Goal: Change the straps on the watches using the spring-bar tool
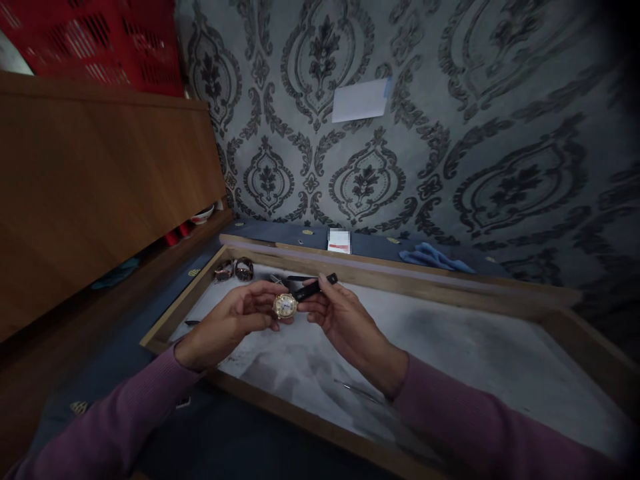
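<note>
Between my two hands is a wristwatch (285,305) with a round gold case, its pale dial facing up. My left hand (240,317) has its fingers closed around the left side of the case. With thumb and fingers, my right hand (345,313) pinches the black strap (307,290), which runs up and to the right from the case. Both hands are above the white bottom of a shallow wooden tray (280,393). Two dark watches (244,269) stand in its far left corner. Below my right forearm lies a thin metal tool (357,390).
Behind the tray is a patterned wall with a white paper (361,101) on it. A small white box (339,241) and a blue cloth (435,257) lie beyond the far rim. At left stands a wooden cabinet (105,193) with a red plastic basket (100,43) on top.
</note>
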A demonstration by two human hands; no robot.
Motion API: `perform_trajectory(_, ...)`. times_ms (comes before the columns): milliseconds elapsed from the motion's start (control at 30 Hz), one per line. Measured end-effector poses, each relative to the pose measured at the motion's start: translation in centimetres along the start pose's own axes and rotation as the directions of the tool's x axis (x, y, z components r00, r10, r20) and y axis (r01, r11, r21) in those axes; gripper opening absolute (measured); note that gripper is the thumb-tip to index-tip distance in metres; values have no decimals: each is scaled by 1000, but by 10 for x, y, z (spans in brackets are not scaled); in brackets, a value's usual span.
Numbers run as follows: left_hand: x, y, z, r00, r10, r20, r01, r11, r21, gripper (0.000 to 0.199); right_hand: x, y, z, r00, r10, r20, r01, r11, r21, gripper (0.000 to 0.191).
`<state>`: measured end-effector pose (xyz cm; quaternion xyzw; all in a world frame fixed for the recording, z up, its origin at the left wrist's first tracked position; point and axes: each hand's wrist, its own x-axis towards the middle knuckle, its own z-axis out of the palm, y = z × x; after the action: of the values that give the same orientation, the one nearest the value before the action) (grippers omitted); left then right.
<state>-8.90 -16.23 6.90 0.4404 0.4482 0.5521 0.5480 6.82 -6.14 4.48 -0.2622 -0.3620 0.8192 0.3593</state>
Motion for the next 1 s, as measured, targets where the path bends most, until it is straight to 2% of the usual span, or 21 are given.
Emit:
perform_trajectory(300,6,-7,-1,997,31,-67,-21,989,149,30,1,8,-1,996,-66,62,72,994,-83,31)
perform_trajectory(500,6,-6,-1,998,50,-39,-42,984,174,24,-2,11,-1,981,-125,151,154,967,-201,20)
perform_trajectory(667,4,-5,0,999,40,-20,-36,986,165,23,-4,9,0,979,-83,188,124,968,-217,24)
perform_trajectory(800,3,-5,-1,1000,26,-4,-24,982,185,25,-6,9,0,983,-57,173,93,974,-208,29)
perform_trajectory(1000,6,-11,-1,996,79,39,-86,969,230,24,-5,15,-3,989,-110,102,129,969,-209,35)
